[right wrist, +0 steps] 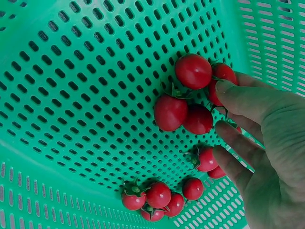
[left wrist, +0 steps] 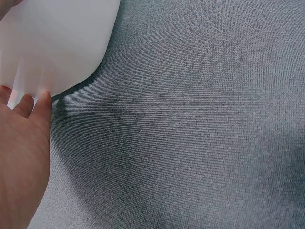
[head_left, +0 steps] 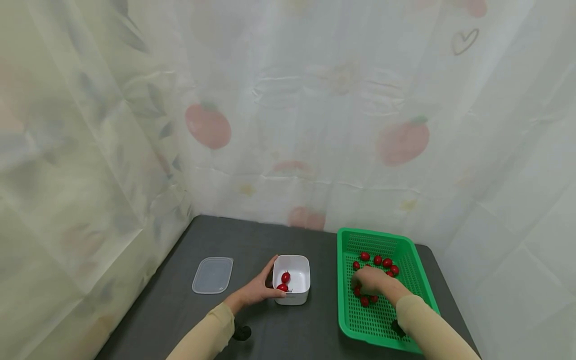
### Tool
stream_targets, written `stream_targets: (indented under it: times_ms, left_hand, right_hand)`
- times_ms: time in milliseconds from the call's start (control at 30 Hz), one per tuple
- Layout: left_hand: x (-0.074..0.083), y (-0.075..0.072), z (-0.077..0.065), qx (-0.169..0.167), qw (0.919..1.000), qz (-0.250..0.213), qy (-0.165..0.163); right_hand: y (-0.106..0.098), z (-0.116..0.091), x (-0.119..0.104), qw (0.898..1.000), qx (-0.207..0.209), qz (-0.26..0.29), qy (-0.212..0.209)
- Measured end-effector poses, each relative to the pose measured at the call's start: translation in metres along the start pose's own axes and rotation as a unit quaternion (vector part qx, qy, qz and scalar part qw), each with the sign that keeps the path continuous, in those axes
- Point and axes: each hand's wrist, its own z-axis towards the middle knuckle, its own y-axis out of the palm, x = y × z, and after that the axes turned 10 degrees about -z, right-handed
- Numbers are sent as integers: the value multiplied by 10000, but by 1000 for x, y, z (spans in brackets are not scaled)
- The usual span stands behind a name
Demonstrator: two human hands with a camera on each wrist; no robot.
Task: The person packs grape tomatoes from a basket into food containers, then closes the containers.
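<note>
A white square container (head_left: 297,298) stands on the dark table with two red cherry tomatoes (head_left: 285,277) inside. My left hand (head_left: 256,289) holds it from the left, thumb along its front and fingers round the far left side. In the left wrist view, fingertips (left wrist: 44,95) press against its wall. To the right, my right hand (head_left: 371,280) reaches down into a green perforated basket (head_left: 343,300). Thumb and fingers pinch a cherry tomato (right wrist: 214,95) there, partly hidden by the thumb. More cherry tomatoes (right wrist: 193,71) lie on the basket floor around the hand, some with green stems.
Left of the container, a translucent lid (head_left: 213,275) lies flat on the grey table (head_left: 252,235). The basket's raised walls surround the right hand. Printed curtains (head_left: 288,125) hang behind the table and along both sides.
</note>
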Motion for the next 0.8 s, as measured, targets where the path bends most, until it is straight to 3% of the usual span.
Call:
stream_targets:
  times_ms: [300,600,800]
  left_hand:
    - [0,0,1,19,10000,-8,-11]
    - [-2,-1,1,57,10000,21,-35]
    - [-1,-1,1,89,9999,63,-84]
  right_hand:
    - [-9,-5,5,9992,155,326,-190]
    - [-31,-7,17,9953,751,470,-380]
    - [-49,-6,17,9937,977,511,-200]
